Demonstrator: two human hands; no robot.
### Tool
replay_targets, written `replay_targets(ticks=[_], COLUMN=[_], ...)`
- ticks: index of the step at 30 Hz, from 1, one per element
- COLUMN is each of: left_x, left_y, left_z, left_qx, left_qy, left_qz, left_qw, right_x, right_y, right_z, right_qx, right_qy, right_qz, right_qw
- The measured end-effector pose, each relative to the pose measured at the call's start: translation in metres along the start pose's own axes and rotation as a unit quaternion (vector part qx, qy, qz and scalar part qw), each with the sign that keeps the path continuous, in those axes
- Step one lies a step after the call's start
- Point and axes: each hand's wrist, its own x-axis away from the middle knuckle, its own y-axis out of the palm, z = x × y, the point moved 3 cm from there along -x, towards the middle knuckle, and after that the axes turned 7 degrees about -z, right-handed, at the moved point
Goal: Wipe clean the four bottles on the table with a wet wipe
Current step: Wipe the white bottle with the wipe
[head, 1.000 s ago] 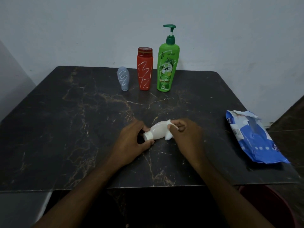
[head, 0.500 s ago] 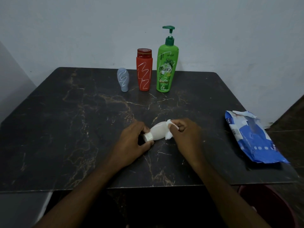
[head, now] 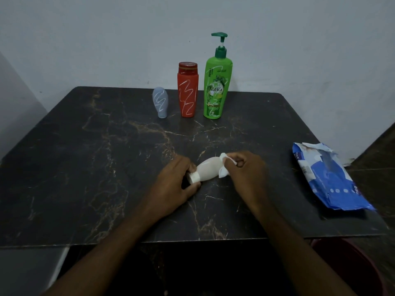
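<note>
A small white bottle (head: 207,171) lies on its side at the middle of the dark marble table (head: 85,167). My left hand (head: 173,184) grips its capped end. My right hand (head: 245,171) pinches a white wet wipe (head: 224,170) against the bottle's other end. At the back of the table stand a small grey bottle (head: 160,102), a red bottle (head: 188,90) and a tall green pump bottle (head: 217,82), each with white scribbles on it.
A blue and white wet wipe pack (head: 327,176) lies at the table's right edge. A dark red bucket (head: 352,263) stands on the floor below the table's front right corner. A pale wall rises directly behind the bottles.
My right hand with the wipe has shifted slightly along the white bottle's end. My left hand keeps its grip on the cap end.
</note>
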Motion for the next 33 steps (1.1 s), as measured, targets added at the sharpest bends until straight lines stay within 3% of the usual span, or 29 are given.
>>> replay_targets(ticks=[7,11,14,21,29,33], left_x=[0.001,0.002,0.002,0.003,0.004,0.004], left_y=[-0.002,-0.003,-0.003,-0.003,-0.005,-0.005], left_z=[0.007,0.008,0.01,0.013,0.016,0.018], left_qx=[-0.032,-0.031,-0.028,-0.029,-0.029,-0.034], left_qy=[0.006,0.012,0.015,0.022,0.045,0.05], left_qz=[0.003,0.0,-0.006,0.002,0.01,0.012], left_qw=[0.999,0.999,0.999,0.999,0.999,0.998], right_x=[0.034,0.014,0.01,0.038,0.02,0.035], right_y=[0.026,0.008,-0.004,0.029,0.0,0.021], right_z=[-0.032,-0.016,-0.011,-0.036,-0.015,-0.037], right_qx=[-0.005,0.04,-0.004,0.022,0.031,0.037], right_qy=[-0.172,-0.066,-0.019,-0.16,-0.031,-0.124], right_qz=[-0.013,0.014,0.043,0.002,0.039,0.013], right_qw=[0.985,0.997,0.999,0.987,0.998,0.992])
